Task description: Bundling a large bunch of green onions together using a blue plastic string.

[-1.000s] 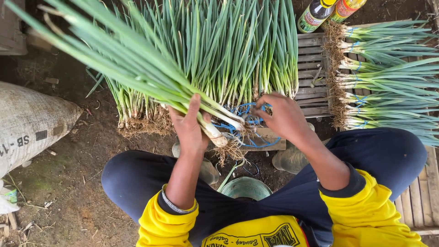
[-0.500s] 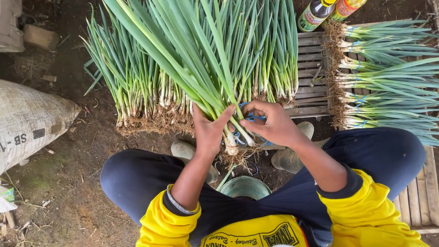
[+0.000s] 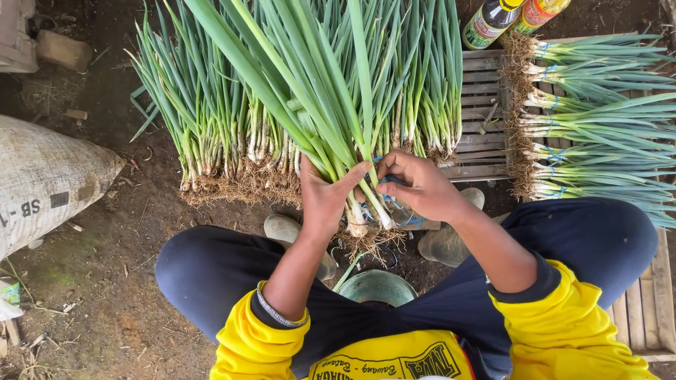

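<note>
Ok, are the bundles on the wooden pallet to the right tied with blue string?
Yes, the spring onion bundles lying on the wooden pallet each show a band of blue string near their root ends.

- just one view, head cam, looking pretty much straight down past the yellow sleeves (image 3: 563, 338)
- close in on both hands, knees in frame
- dirt floor (image 3: 105, 295) fills the left edge
</note>
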